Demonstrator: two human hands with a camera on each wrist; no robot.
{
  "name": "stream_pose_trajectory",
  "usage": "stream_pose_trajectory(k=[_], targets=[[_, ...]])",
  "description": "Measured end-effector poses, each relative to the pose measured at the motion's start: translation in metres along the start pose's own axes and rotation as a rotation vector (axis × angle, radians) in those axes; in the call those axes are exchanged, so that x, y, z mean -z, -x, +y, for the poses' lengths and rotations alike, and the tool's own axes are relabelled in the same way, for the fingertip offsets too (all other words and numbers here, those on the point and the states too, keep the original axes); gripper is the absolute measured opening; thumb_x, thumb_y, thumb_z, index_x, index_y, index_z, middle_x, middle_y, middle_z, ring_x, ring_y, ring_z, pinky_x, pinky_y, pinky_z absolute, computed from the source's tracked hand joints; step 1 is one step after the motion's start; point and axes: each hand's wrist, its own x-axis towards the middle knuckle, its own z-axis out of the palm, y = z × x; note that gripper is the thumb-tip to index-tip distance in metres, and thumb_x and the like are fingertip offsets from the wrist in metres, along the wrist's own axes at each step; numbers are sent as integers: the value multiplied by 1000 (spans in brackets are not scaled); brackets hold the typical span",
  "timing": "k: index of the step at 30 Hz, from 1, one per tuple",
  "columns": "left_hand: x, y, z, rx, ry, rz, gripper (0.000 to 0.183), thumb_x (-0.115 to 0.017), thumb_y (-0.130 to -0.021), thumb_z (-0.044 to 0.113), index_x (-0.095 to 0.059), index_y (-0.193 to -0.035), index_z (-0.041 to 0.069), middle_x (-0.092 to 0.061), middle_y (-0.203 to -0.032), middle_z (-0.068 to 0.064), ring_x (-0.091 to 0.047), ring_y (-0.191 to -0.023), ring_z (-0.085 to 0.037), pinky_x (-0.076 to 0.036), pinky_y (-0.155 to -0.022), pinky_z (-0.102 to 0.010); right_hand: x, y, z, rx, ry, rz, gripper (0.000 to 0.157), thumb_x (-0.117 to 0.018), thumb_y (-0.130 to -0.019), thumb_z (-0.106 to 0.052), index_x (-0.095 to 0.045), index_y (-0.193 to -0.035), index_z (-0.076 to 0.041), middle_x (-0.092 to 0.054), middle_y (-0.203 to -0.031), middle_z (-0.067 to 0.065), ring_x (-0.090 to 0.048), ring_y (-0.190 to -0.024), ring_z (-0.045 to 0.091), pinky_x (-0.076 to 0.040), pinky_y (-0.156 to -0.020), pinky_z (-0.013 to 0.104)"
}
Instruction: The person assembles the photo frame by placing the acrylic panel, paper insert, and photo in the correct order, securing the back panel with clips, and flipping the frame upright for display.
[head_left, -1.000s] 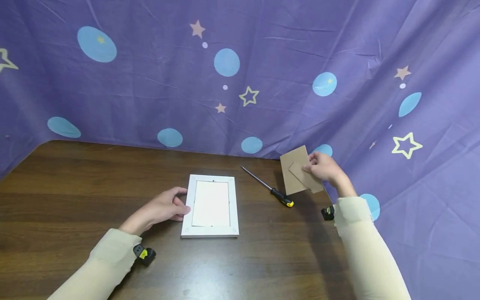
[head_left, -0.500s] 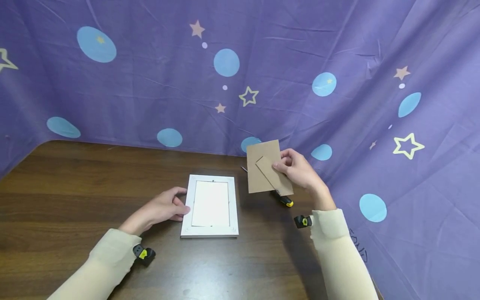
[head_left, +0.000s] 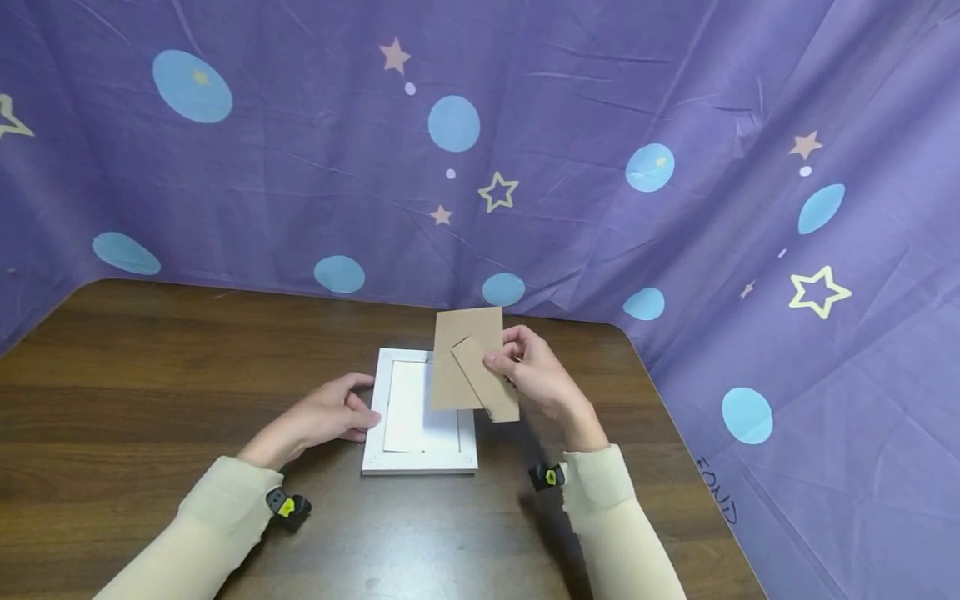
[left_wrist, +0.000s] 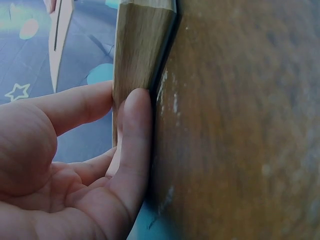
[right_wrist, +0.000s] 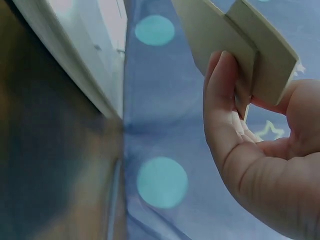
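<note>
A white picture frame (head_left: 375,462) lies flat on the wooden table, a pale sheet (head_left: 408,425) within its border. My left hand (head_left: 330,415) holds its left edge; the left wrist view shows fingertips against the frame's bare wooden side (left_wrist: 142,42) and another digit at its upper edge. Above the frame's upper right part, my right hand (head_left: 543,375) pinches a brown cardboard frame backing (head_left: 457,333) by its right side, with the attached stand strip (head_left: 480,379) facing up. The backing is raised off the frame and covers its upper right corner.
A thin pale rod (right_wrist: 114,200) lies on the table in the right wrist view; the screwdriver seen earlier is mostly hidden behind my right hand. A purple curtain (head_left: 300,150) with stars and blue spots borders the table (head_left: 187,358) at the back and right.
My right hand has carried the cardboard backing leftward from the far right, past the screwdriver, to over the picture frame. My left hand and the frame have stayed put.
</note>
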Motion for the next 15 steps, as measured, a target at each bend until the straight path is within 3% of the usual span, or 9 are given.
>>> stream_pose_trajectory(k=[9,15], targets=[[-1,0,-3,-28,38,-5,78,-74,-96,4,-29,-158,-11,-65,-104,-21,-70,-88,-22,-66,-83,-38,-36,-2,17,-47,-68,-54,28,-73,-98,-5,-52,-117,0,-53,-80,0,-47,-68,12,-38,-57,21],[-1,0,-2,-22,36,-3,78,-74,-96,4,-30,-158,-11,-65,-104,-20,-71,-87,-22,-66,-82,-37,-48,-1,24,-55,-78,-62,31,-74,-97,-4,-52,-118,2,-53,-82,0,-47,-67,11,-39,-57,20]])
